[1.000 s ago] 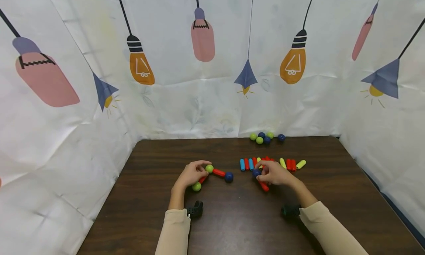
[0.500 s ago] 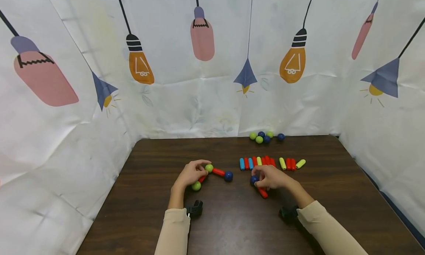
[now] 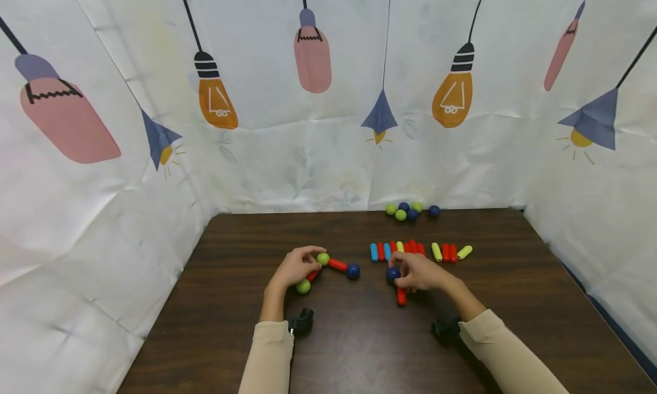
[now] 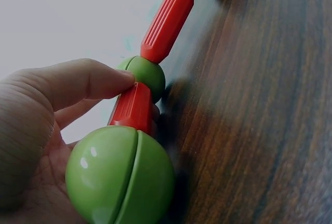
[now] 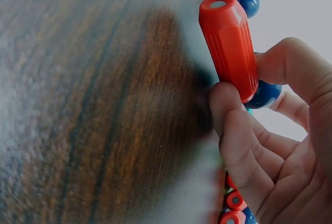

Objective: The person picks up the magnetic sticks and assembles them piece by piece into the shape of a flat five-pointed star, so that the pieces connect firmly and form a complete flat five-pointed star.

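Observation:
A chain of magnetic balls and rods lies on the left: a near green ball [image 4: 119, 177], a red rod [image 4: 132, 110], another green ball [image 3: 323, 259], a second red rod [image 4: 167, 24] and a blue ball [image 3: 353, 271]. My left hand [image 3: 297, 267] pinches it around the nearer red rod and the far green ball. Across from it, my right hand [image 3: 418, 271] grips a red magnetic rod [image 5: 228, 47] with a blue ball [image 3: 393, 275] at its far end. The rod's free end, showing a metal disc, points back toward me.
Behind my right hand stands a row of red, blue and yellow rods [image 3: 381, 252], with more rods [image 3: 449, 253] to its right. Several green and blue balls [image 3: 401, 215] sit at the back edge of the dark wooden table [image 3: 287, 228]. A printed white curtain [image 3: 318, 166] surrounds it.
My right hand has shifted slightly left with the blue ball and red rod. The rod has swung from slanting right to pointing almost straight at me. My left hand stays in place.

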Demonstrator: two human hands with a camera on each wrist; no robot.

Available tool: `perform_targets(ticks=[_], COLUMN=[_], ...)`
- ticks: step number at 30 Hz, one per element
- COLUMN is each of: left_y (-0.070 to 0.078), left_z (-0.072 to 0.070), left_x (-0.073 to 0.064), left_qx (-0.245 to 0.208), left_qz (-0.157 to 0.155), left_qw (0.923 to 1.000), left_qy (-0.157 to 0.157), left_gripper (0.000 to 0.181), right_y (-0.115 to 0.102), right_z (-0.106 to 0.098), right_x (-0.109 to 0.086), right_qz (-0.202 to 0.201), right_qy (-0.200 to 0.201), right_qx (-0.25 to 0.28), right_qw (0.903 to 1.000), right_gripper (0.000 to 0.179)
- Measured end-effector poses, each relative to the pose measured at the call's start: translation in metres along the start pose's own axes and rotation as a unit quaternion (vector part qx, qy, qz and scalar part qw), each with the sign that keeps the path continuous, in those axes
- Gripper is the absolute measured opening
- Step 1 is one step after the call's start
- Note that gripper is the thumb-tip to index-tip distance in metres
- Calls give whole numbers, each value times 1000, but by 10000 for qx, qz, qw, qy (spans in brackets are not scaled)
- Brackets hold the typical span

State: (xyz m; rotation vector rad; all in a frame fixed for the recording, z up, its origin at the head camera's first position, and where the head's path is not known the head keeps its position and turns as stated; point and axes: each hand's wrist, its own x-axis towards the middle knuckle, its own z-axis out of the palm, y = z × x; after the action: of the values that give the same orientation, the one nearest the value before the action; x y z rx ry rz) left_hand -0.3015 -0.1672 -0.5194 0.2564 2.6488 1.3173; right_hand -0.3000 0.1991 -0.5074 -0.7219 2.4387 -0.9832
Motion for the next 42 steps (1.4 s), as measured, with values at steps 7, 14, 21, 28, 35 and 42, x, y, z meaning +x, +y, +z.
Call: perform_targets(ticks=[7, 14, 21, 28, 35, 42], left_y=[-1, -1, 0, 0, 0, 1], left_z=[0, -1, -1, -1, -1, -1], left_x=[0, 0, 1, 1, 1, 0], left_qx=[-6, 21, 54, 38, 99, 36], left_qz=[20, 60, 55, 30, 11, 40], left_qw=[10000, 10000, 10000, 10000, 9999, 10000], left_qy=[-8, -46, -52, -24, -42, -33], left_gripper=[38, 38, 38, 38, 38, 37], right_y=[-3, -5, -7, -12, -15, -10], right_z=[0, -1, -3, -6, -1, 4], right_x=[0, 0, -3, -8, -9, -13], right_qz=[70, 101, 37, -81, -192, -92], right_qy=[-2, -19, 0, 71, 62, 304], right_qx=[97, -9, -110, -78, 182, -61], right_qw=[9999, 9999, 9999, 9999, 9996, 9995], right_gripper=[31, 30, 27, 17, 22, 10])
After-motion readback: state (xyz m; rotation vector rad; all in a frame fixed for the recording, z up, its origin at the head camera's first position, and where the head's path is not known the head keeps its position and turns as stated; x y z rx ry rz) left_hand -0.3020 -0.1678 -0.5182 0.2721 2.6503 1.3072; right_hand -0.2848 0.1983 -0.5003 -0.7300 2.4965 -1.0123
